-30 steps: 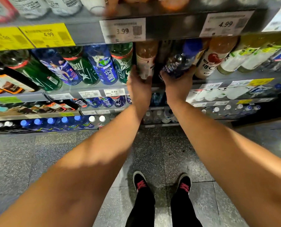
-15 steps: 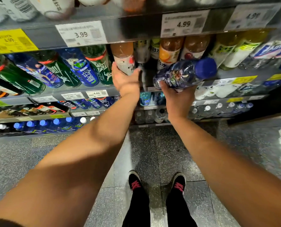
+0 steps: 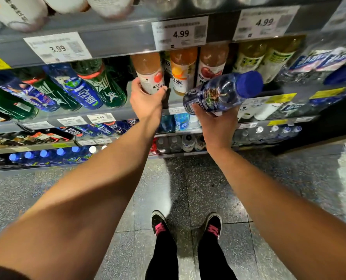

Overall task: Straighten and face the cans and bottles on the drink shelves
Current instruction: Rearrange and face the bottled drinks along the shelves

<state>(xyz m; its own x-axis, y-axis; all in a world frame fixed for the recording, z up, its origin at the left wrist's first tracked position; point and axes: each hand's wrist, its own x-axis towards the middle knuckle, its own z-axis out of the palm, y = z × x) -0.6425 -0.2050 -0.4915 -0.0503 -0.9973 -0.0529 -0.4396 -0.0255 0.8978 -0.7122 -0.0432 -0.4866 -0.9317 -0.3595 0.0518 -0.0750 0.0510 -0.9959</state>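
Drink shelf (image 3: 115,116) at chest height, packed w/ bottles leaning fwd. Left stretch: green bottles (image 3: 102,85) alternating w/ blue-label bottles (image 3: 78,87). Middle: peach-colour juice bottle (image 3: 149,72), then an orange-label bottle (image 3: 182,69) just beside it on the right, then a cherry-label bottle (image 3: 211,64). Further right, pale yellow-green bottles (image 3: 263,57) and clear water bottles, blurred. Price tags on the rail above: 3.99 tag (image 3: 57,47) and 4.99 tag (image 3: 180,33); a 4.89 tag (image 3: 101,117) on the shelf's front edge. Lower shelves hold more blue and clear bottles, caps facing out. Speckled grey floor (image 3: 107,199) below; two black shoes w/ pink laces (image 3: 160,225) stand on it.

Left hand (image 3: 146,100): fingers curled round the lower part of the peach juice bottle, which stands at the shelf front; thumb on the label's right side.

Right hand (image 3: 216,122): holds a dark blue bottle (image 3: 220,93) from underneath, off the shelf and in front of the cherry-label bottle, partly blocking it. Bottle lies nearly sideways, blue cap to upper right. Fingers wrap its base end; fingertips mostly hidden behind it.
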